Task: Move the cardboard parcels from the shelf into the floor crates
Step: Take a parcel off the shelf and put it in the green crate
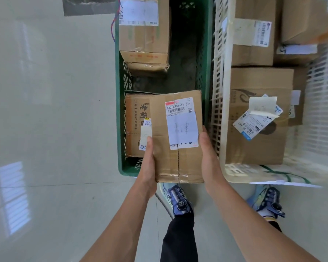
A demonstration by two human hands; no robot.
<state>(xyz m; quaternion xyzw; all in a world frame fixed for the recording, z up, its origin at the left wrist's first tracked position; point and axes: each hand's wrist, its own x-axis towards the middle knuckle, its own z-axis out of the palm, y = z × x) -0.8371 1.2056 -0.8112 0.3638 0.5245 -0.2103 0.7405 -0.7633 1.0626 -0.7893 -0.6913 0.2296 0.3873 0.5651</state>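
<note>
Cardboard, taped along its seams, makes up the parcel (178, 137) held between both hands over the near end of the green crate (119, 110). The left hand (148, 163) presses flat against its left side, thumb lying up the top edge; the right hand (209, 157) presses the opposite side the same way. The fingers of both hands wrap under or behind the box and cannot be seen, so I cannot tell how they are spread.

It looks stiff and square-cornered, probably light to moderate, since flat palms alone carry it. The glossy tape may be slick, so the bare cardboard sides are the better hold. A handwritten paper note (182, 129) lies loose over the shipping label and could snag.

The parcel hides the crate floor beneath it and part of the printed box (134, 125) beside it. The white crate (219, 110) on the right, already holding parcels, is blurred and cut off at the frame edge. No shelf is in view.
</note>
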